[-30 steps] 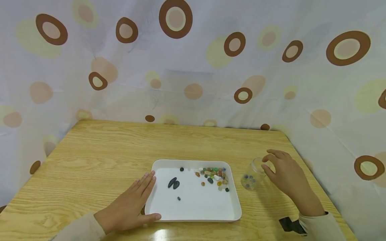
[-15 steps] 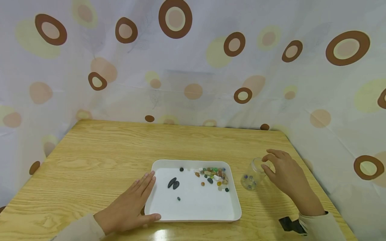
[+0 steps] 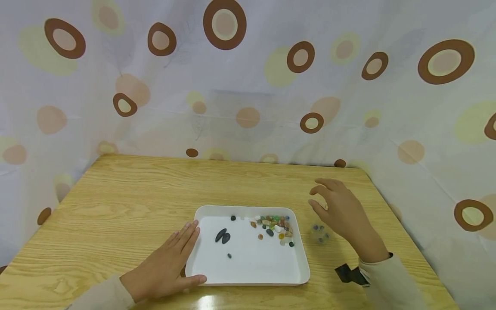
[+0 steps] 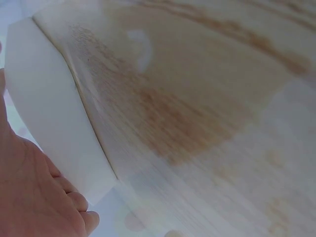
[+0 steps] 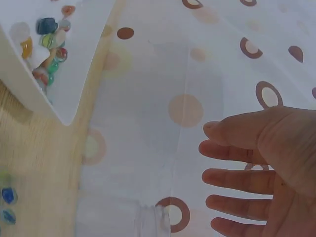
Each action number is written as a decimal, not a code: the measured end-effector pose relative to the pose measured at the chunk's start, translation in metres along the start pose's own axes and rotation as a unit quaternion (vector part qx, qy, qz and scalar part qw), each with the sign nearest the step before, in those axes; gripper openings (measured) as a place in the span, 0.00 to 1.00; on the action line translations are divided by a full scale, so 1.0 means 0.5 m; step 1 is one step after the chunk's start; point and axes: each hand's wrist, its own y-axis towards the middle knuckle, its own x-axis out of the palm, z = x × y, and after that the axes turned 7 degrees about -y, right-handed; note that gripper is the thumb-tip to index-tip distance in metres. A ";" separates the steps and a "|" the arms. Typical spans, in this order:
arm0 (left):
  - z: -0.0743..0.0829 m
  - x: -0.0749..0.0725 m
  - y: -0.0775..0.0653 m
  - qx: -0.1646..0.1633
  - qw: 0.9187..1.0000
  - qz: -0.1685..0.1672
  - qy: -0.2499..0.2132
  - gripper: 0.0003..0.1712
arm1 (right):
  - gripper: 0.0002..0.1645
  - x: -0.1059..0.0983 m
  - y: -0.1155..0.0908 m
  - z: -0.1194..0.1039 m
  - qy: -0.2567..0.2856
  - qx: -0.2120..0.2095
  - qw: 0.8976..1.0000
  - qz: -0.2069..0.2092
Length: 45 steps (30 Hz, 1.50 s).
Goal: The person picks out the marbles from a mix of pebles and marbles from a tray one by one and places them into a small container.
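My left hand (image 3: 166,262) rests on the left side of the white tray (image 3: 263,269), with its fingers straight along the rim. In the left wrist view the palm and fingers (image 4: 79,200) lie against the outer wall of the tray (image 4: 54,103). My right hand (image 3: 345,211) hovers above a clear glass jar (image 3: 313,237), its fingers spread and loosely bent. Nothing is between them in the right wrist view, where the jar's neck (image 5: 153,219) stands apart from the fingertips. Several blue marbles (image 3: 320,239) lie at the jar's bottom. The hand hides the jar's mouth in the head view.
Mixed coloured stones (image 3: 278,223) are heaped at the tray's back right corner. Two black oval stones (image 3: 226,238), a small black one (image 3: 233,218) and a small dark green one (image 3: 229,255) lie further left. A wooden table (image 3: 147,193) meets a patterned cloth (image 3: 248,137) behind.
My right hand has moved left and slightly away from me, from beside the jar's mouth to above it. The left hand, tray and stones have stayed put.
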 end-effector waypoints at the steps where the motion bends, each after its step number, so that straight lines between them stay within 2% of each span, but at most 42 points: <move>1: 0.001 0.000 0.000 0.000 1.000 -0.001 0.000 0.59 | 0.13 0.004 0.006 -0.007 0.004 -0.004 1.000 -0.001; 10: 0.000 0.000 0.000 0.003 1.000 0.007 0.005 0.59 | 0.18 0.064 0.047 -0.073 0.033 -0.056 0.998 -0.019; 18: -0.001 0.002 0.003 0.004 1.000 0.009 0.009 0.59 | 0.18 0.114 0.057 -0.126 0.056 -0.061 0.992 -0.093; 22: 0.001 0.001 0.003 0.006 1.000 0.012 0.008 0.59 | 0.16 0.133 0.062 -0.132 0.056 -0.061 0.990 -0.115; 30: 0.000 0.002 0.004 0.004 1.000 0.010 0.010 0.59 | 0.14 0.162 0.076 -0.133 0.038 -0.060 0.989 -0.130; 36: -0.002 0.003 0.003 0.007 1.000 0.010 0.011 0.59 | 0.13 0.187 0.072 -0.137 0.044 -0.062 0.984 -0.159; 45: -0.004 0.005 0.000 0.007 1.000 0.011 0.010 0.59 | 0.08 0.208 0.062 -0.144 0.008 -0.088 0.987 -0.137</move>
